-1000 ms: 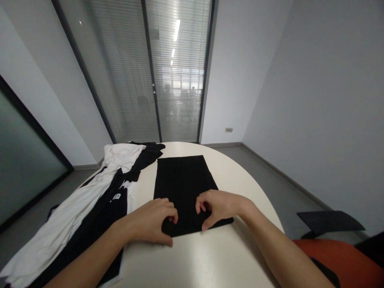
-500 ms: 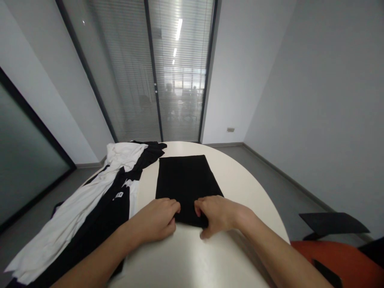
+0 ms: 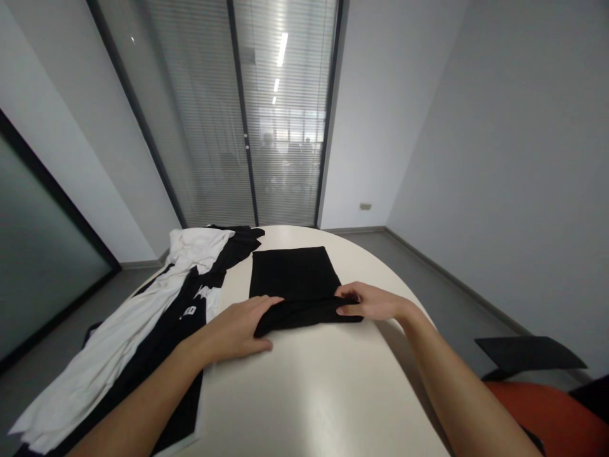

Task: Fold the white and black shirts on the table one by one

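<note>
A black garment (image 3: 295, 273), laid out as a neat rectangle, is on the table in front of me. Its near end is turned up into a thick fold (image 3: 304, 312). My left hand (image 3: 240, 327) is round the left end of this fold, fingers on top and thumb at the near side. At the right end, my right hand (image 3: 368, 300) pinches the fold between thumb and fingers. What kind of garment it is does not show.
The round pale table (image 3: 304, 393) carries a long heap of white clothes (image 3: 128, 327) and black clothes (image 3: 162, 343) on its left. An orange chair (image 3: 542, 409) with a black armrest stands at the right. Beyond the table is a glass partition with blinds (image 3: 285, 158).
The garment's near edge has been lifted and folded away from me, shortening it. My hands have moved forward and farther apart, to the two ends of the fold.
</note>
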{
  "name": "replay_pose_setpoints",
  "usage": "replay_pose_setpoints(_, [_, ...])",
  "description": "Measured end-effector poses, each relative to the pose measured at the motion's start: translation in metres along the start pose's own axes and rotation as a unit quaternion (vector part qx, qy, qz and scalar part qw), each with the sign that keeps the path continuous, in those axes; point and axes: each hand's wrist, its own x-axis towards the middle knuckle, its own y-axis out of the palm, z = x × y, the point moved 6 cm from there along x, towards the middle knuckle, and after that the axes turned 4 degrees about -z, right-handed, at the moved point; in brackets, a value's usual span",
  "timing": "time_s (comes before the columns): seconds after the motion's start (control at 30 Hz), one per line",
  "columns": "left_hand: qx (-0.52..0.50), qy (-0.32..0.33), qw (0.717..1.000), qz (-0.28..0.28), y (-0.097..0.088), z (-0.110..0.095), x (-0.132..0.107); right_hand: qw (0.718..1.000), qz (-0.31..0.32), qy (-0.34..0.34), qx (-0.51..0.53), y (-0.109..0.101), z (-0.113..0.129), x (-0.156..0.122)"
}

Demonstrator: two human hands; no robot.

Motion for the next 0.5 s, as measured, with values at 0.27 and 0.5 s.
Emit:
replay_pose_setpoints(0.27, [-0.183,-0.052,0.982,0.008,-0.012,0.013,0.002,0.997,0.062,0.029,0.048,0.001,-0.012,-0.005])
replay_pose_setpoints(0.5, [-0.216,-0.09,0.962,0.139,-0.017,0.005,-0.01,0.988,0.127,0.065,0.052,0.01,-0.008,-0.011])
